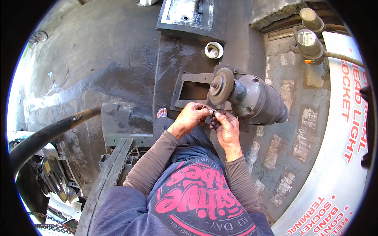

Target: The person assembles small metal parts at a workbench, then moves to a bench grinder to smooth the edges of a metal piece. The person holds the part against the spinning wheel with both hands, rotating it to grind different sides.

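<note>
Both my hands meet in front of my body, just below a bench grinder. My left hand [190,118] pinches a small item between thumb and fingers; it is too small to name. My right hand [227,129] pinches at the same spot, its fingertips nearly touching the left ones. Just above the fingers stands the round grinding wheel [221,87], on the shaft of the grey motor housing [256,100]. Left of the wheel extends a flat metal frame [199,77] with a rectangular opening.
A white round tub [214,50] sits beyond the grinder, near a metal basin [189,17]. Two meters [309,41] and pipes line the wall at right, by a white printed banner [334,165]. A curved dark pipe [55,131] and a metal beam [106,181] stand at left.
</note>
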